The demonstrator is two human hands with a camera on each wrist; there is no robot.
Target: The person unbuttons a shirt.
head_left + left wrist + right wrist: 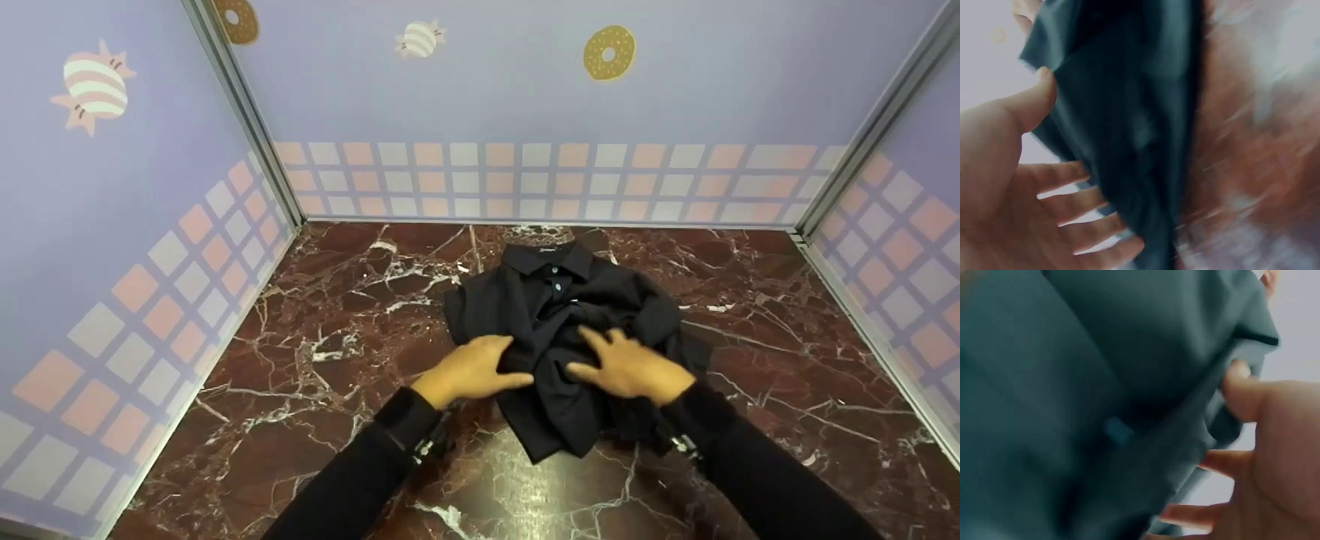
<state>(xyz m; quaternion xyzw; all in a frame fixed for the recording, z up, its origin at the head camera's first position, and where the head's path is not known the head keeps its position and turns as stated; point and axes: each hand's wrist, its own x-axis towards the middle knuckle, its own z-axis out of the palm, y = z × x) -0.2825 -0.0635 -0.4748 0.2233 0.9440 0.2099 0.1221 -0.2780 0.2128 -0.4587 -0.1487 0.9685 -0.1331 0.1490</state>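
A black collared shirt lies rumpled on the tabletop, collar toward the back wall, with small buttons below the collar. My left hand is at the shirt's left side, thumb pointing inward over the cloth. In the left wrist view, the fingers of that hand are straight and spread along the edge of the dark fabric. Over the shirt's right middle is my right hand, its fingers spread. The right wrist view has its thumb against a fold, with some fingertips hidden by cloth.
The table is dark red marble with white veins. A back wall with a printed pattern and two side walls enclose it, with metal posts at the corners. Light reflects off the front of the marble.
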